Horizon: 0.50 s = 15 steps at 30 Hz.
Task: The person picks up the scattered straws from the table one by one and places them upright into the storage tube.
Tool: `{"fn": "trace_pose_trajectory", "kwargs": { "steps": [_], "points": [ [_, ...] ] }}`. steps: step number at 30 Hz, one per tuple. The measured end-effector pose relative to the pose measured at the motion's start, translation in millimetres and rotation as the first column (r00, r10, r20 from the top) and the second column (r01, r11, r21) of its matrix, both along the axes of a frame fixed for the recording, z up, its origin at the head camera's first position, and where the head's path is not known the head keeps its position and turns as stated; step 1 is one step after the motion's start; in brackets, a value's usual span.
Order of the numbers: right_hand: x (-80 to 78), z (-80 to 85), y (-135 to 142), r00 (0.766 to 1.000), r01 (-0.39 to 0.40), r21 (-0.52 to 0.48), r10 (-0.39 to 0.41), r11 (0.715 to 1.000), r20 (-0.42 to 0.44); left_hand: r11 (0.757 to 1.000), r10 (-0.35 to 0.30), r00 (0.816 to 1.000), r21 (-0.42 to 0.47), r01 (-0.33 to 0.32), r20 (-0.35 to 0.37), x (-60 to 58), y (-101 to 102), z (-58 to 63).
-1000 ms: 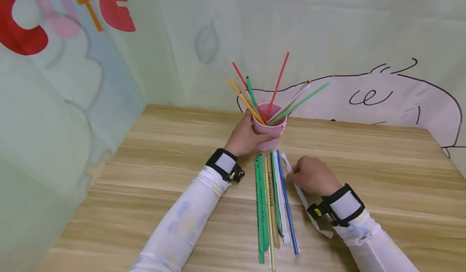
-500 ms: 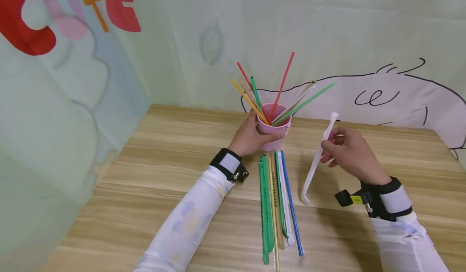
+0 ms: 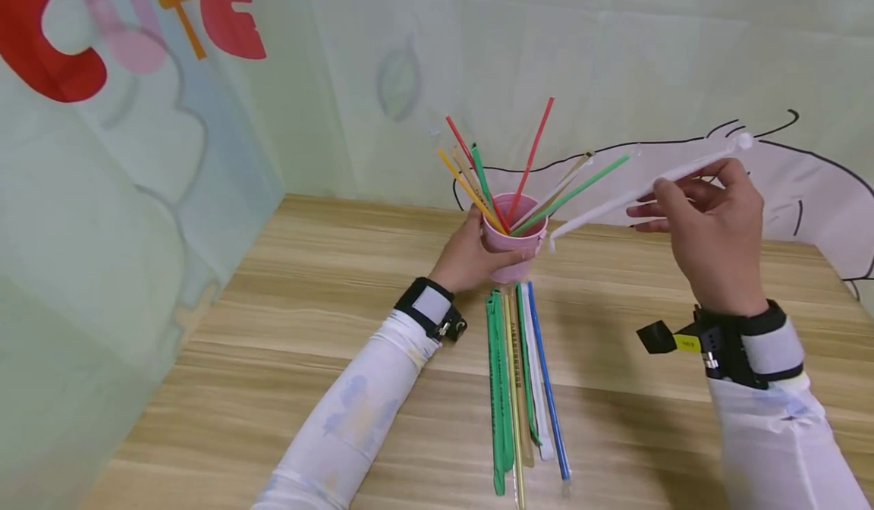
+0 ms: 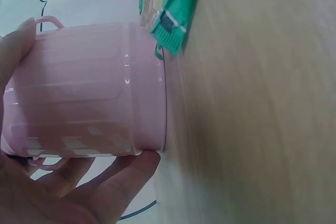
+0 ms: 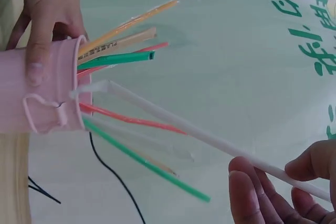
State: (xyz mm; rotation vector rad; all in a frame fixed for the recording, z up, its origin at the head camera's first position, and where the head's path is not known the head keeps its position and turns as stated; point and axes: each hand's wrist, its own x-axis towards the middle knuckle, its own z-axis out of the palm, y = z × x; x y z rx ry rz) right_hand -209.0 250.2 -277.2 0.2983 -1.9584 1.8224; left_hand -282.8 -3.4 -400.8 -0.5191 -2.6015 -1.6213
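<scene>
On the worktop (image 3: 328,267), left hand (image 3: 467,258)'s got a pink cup (image 4: 86,90) of straws (image 3: 572,194) gripped; right hand (image 3: 717,225)'s pinching a white straw (image 3: 608,206) up in the air.

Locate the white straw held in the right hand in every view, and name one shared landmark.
Head: the white straw slants across the right half, lower end leftward.
Left wrist: not in it.
Right wrist: it runs from the left down to the lower right edge.
Shared landmark: the pink bucket.
</scene>
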Motion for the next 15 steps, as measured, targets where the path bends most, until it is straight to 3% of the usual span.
{"fn": "trace_pose_trajectory", "kwargs": {
  "steps": [4, 9, 15],
  "points": [
    [-4.1, 6.1, -12, 0.997, 0.042, 0.052, -0.038, 0.998, -0.067, 1.000, -0.002, 1.000, 0.000, 0.002, 0.001, 0.5, 0, -0.4],
    [-10.7, 4.4, -25, 0.988, 0.121, 0.250, -0.091, 0.961, -0.126, 1.000, 0.001, 1.000, -0.009, -0.001, -0.001, 0.1, 2, -0.7],
    [-21.3, -6.5, -36, 0.990, 0.132, 0.356, -0.106, 0.925, -0.092, 1.000, -0.003, 1.000, -0.006, 0.003, -0.008, 0.0, 3, -1.2]
  ]
}}
